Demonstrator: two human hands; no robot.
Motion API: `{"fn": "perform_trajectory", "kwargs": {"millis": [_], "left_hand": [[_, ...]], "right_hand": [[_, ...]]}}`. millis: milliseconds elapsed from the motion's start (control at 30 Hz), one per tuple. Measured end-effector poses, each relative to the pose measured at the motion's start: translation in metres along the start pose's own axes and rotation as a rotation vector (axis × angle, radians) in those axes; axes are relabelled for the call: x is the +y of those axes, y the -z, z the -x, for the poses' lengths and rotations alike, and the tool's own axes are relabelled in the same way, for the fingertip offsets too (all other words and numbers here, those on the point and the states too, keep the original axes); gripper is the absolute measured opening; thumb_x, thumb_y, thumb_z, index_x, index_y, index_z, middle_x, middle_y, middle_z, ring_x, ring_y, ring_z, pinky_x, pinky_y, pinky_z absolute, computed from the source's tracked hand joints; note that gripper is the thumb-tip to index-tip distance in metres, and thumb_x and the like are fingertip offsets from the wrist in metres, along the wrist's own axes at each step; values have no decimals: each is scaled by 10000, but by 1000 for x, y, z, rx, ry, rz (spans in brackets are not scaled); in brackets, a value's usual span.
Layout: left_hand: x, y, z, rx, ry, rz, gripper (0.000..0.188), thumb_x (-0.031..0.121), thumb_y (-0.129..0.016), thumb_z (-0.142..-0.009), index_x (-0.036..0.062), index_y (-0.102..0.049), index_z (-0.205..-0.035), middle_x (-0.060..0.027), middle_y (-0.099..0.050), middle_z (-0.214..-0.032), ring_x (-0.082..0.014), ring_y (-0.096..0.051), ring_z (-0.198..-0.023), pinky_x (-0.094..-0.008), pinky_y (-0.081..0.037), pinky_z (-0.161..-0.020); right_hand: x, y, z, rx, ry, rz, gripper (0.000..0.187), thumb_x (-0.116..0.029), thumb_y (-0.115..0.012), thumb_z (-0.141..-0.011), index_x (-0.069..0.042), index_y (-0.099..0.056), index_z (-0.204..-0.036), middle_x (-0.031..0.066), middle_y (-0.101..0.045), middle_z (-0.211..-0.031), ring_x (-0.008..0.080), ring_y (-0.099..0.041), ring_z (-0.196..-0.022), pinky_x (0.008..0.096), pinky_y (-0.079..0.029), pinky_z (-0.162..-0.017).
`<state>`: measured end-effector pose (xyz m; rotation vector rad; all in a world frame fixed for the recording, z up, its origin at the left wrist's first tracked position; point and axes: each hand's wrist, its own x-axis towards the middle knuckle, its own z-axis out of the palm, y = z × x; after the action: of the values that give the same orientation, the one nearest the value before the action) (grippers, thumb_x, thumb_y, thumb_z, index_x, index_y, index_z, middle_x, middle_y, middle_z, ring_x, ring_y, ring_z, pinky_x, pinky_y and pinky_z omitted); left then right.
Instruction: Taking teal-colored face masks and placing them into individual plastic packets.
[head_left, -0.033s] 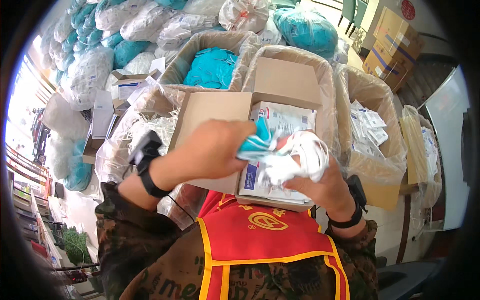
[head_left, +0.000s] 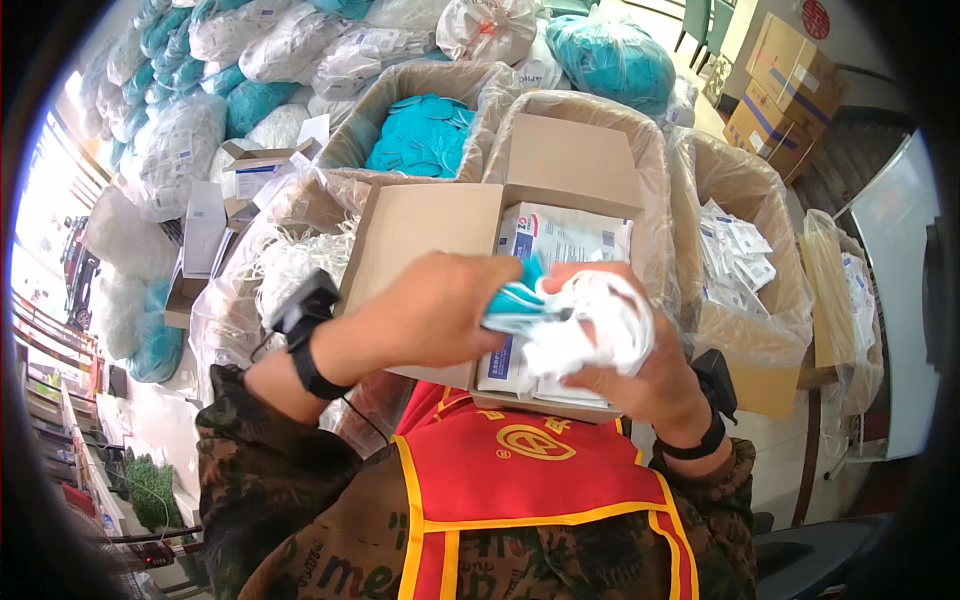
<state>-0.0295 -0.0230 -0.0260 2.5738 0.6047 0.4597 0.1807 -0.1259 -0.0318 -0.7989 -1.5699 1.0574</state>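
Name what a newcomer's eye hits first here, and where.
The two hands at centre: the left hand grips a teal bunch, the right hand a white bundle, over an open cardboard box. Below them is the red bib with yellow edging; white and teal bags heap at upper left.

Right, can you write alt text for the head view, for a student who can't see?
A person's left hand holds a blurred teal bundle and the right hand a looped white bundle, above an open cardboard box of packets. Stuffed bags are piled behind.

Teal bundle (head_left: 508,300), white cords (head_left: 625,312), red apron (head_left: 455,490), yellow trim (head_left: 412,480), camouflage-patterned sleeves (head_left: 265,440)
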Motion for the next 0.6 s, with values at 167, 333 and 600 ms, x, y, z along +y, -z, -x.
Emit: {"fn": "perform_trajectory", "kwargs": {"millis": [167, 333, 600], "left_hand": [[6, -20, 2, -135, -124, 326, 413, 297, -694, -765, 135, -590, -1130, -163, -662, -878, -405, -624, -799, -450, -506, -679], [33, -2, 41, -507, -323, 125, 242, 185, -670, -752, 92, -575, -955, -123, -614, -750, -351, -631, -703, -448, -500, -598], [-5, 44, 83, -341, -67, -211, 209, 129, -690, -682, 103, -607, -871, -83, -629, -771, -317, -638, -713, -422, -512, -622]], "right_hand": [[-10, -4, -2, -420, 211, 272, 452, -178, -729, -794, 8, -566, -1172, 173, -612, -1056, 359, -585, -1007, 400, -451, -912], [-23, -21, 29, -750, 80, -136, 270, -186, -754, -832, -6, -611, -974, 130, -610, -921, 322, -586, -846, 425, -452, -842], [-56, 53, 93, -335, -557, -243, 310, -197, -761, -823, -5, -589, -995, 117, -623, -955, 280, -649, -897, 402, -515, -845]]}}
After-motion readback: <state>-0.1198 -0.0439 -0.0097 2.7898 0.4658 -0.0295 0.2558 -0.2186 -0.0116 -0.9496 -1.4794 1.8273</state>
